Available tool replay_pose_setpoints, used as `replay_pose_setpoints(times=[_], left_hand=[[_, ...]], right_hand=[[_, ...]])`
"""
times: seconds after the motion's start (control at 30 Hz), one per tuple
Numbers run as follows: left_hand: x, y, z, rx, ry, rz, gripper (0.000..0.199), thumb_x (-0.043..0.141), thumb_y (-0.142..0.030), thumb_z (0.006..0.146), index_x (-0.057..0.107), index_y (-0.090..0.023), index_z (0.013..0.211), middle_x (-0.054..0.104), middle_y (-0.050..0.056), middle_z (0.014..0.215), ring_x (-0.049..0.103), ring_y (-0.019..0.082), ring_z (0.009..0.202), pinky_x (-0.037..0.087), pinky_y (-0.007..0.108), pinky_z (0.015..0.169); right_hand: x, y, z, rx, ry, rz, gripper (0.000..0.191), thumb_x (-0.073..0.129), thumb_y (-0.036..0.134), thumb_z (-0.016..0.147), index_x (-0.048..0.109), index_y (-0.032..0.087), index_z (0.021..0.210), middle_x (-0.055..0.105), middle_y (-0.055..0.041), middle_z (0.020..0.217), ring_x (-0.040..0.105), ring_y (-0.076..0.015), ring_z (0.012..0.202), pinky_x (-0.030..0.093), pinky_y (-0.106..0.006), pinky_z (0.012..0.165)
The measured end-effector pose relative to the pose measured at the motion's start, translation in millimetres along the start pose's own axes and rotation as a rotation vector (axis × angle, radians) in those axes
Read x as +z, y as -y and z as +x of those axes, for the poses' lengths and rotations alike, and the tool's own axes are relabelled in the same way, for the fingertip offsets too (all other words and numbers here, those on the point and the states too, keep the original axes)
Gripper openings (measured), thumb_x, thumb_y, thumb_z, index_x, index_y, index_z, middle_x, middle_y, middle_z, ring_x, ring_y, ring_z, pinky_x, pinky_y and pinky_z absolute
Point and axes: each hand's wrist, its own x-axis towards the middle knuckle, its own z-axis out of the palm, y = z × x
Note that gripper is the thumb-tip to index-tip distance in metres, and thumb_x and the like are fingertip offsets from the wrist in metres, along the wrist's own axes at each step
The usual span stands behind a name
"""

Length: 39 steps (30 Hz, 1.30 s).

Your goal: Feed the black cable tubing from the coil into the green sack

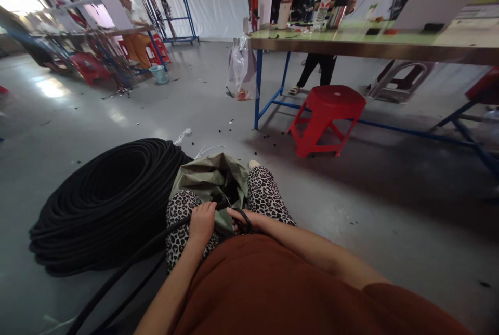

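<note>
Cord [137, 255] in the left hand [202, 224] looks black, thick, gently curved.

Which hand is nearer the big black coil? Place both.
Left. The left hand is to the right of the coil, on a black cord; the right hand, holding scissors, is farther right.

Smooth grey floor [210, 80], shiny with window light at left — a red stool [337, 97] beside a green-topped table [362, 38] on blue legs, a pale draped wall [218, 2] behind.
</note>
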Motion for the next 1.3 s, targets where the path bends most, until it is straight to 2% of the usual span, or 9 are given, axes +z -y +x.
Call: replay_pose_setpoints(times=[0.1, 0.27, 0.57, 0.77, 1.07, 1.3], left_hand=[[1.7, 1, 0, 0.026, 0.008, -0.006, 0.039, 0.04, -0.017, 0.094, 0.063, -0.018, 0.126, 0.069, 0.013, 0.121, 0.062, 0.026, 0.107, 0.044, 0.041, 0.091], [3.3, 3, 0, 0.05, 0.013, -0.023, 0.039, 0.04, -0.016, 0.095, 0.062, -0.019, 0.127, 0.069, 0.012, 0.123, 0.063, 0.026, 0.108, 0.044, 0.04, 0.09], [0.5, 3, 4, 0.038, -0.015, -0.051, 0.038, 0.042, -0.019, 0.095, 0.063, -0.017, 0.126, 0.071, 0.013, 0.12, 0.065, 0.026, 0.105, 0.046, 0.041, 0.089], [2.0, 3, 4, 0.025, -0.029, -0.052, 0.037, 0.045, -0.019, 0.094, 0.063, -0.017, 0.125, 0.071, 0.012, 0.119, 0.065, 0.026, 0.105, 0.047, 0.041, 0.088], [5.2, 4, 6, 0.025, -0.019, -0.038, 0.035, 0.047, -0.02, 0.094, 0.064, -0.016, 0.124, 0.072, 0.012, 0.119, 0.066, 0.026, 0.105, 0.047, 0.04, 0.089], [3.4, 3, 6, 0.035, -0.002, -0.011, 0.036, 0.045, -0.018, 0.094, 0.065, -0.016, 0.125, 0.072, 0.012, 0.117, 0.066, 0.026, 0.102, 0.047, 0.041, 0.087]], right_hand=[[2, 4, -2, 0.051, 0.004, -0.003, 0.052, 0.047, 0.062, 0.097, 0.055, 0.014, 0.078, 0.057, 0.0001, 0.056, 0.056, -0.0115, 0.047, 0.047, -0.02, 0.046], [2, 6, -2, 0.042, -0.004, -0.009, 0.052, 0.046, 0.061, 0.098, 0.053, 0.015, 0.076, 0.056, 0.0005, 0.055, 0.054, -0.0108, 0.045, 0.048, -0.02, 0.047], [1, 4, 2, 0.002, -0.113, -0.14, 0.057, 0.047, 0.062, 0.097, 0.056, 0.014, 0.068, 0.053, -0.0002, 0.05, 0.051, -0.0115, 0.04, 0.045, -0.021, 0.04], [5, 13, -9, 0.031, -0.158, -0.184, 0.054, 0.051, 0.06, 0.096, 0.053, 0.015, 0.066, 0.049, 0.0018, 0.045, 0.047, -0.0111, 0.034, 0.039, -0.021, 0.035], [4, 9, 3, 0.064, -0.199, -0.229, 0.052, 0.054, 0.059, 0.095, 0.051, 0.017, 0.064, 0.046, 0.0018, 0.044, 0.045, -0.0114, 0.033, 0.037, -0.022, 0.033], [5, 13, -3, 0.048, -0.22, -0.26, 0.047, 0.056, 0.052, 0.095, 0.051, 0.017, 0.065, 0.047, 0.003, 0.048, 0.042, -0.0095, 0.032, 0.038, -0.022, 0.034]])
